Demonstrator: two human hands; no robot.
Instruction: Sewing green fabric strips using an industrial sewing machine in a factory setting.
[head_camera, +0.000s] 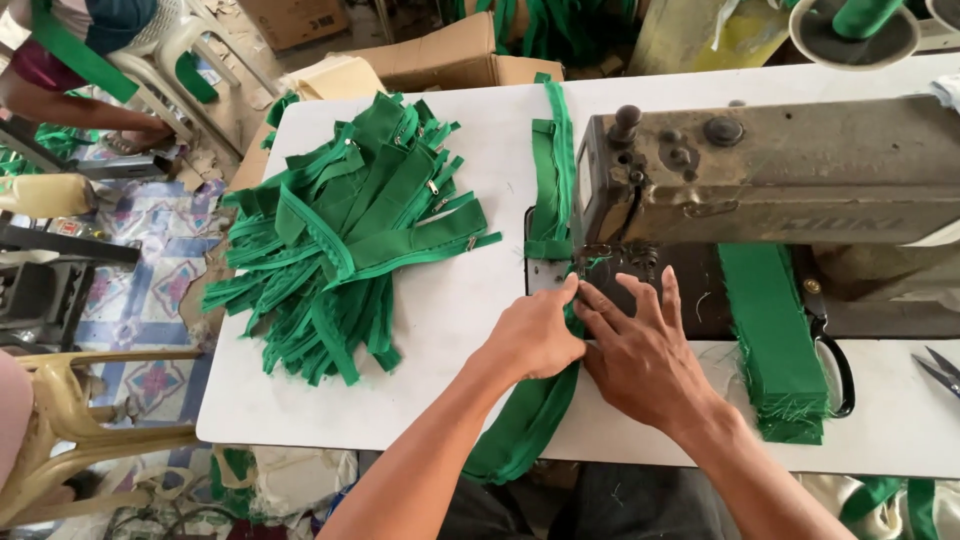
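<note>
Green fabric strip (540, 410), long and narrow, runs from the near edge of the white bench (440, 320) up under our hands to the needle area of the sewing machine, then on behind it as a band lying along the bench top. We press our left hand (533, 335) down on it with fingers curled and the thumb toward the machine; the right hand (640, 355) lies flat just beside, fingers spread and touching the left hand's fingers. Neither hand grips the strip: both pin it flat against the dark plate under the needle.

Right of our hands a stack of green rectangular cloth pieces (775, 340) rests on the machine bed, its frayed near end reaching onto the bench. A pair of black-handled scissors (835, 360) lies beside that stack, and metal snips (940, 370) show at the right edge.

Left of us, well apart from the hands, a big loose heap of green zipper strips (345, 230) covers the bench's left half. Beyond our hands stands the worn grey metal sewing machine (770, 170). Farther off sit brown cardboard boxes (450, 55), and at the far left another person (70, 60) sits on a pale plastic chair (180, 60).
</note>
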